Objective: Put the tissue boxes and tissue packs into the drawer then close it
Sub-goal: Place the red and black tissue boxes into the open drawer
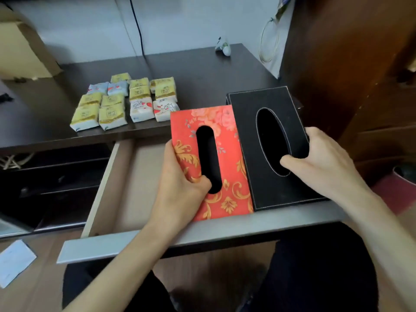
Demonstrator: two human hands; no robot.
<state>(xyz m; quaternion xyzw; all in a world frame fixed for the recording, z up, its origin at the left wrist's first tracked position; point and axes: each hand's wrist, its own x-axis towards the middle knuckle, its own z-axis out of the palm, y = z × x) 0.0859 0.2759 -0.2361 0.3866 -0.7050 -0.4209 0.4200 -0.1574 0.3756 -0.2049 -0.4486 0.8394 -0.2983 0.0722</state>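
My left hand (180,183) grips the red floral tissue box (227,158), thumb hooked in its long slot. My right hand (319,158) grips the black tissue box (254,136), thumb inside its oval opening. Both boxes sit side by side over the right half of the open drawer (126,176), touching each other. Whether they rest on the drawer floor I cannot tell. Several tissue packs (122,102), yellow ones and white ones with red prints, lie in rows on the dark desk top (191,70) behind the drawer.
The drawer's grey front panel (108,246) juts toward me above my knees. A brown wooden cabinet (360,64) stands close on the right. A cardboard box (20,48) is at the far left, a small white figurine (224,47) at the desk's back, paper (13,262) on the floor.
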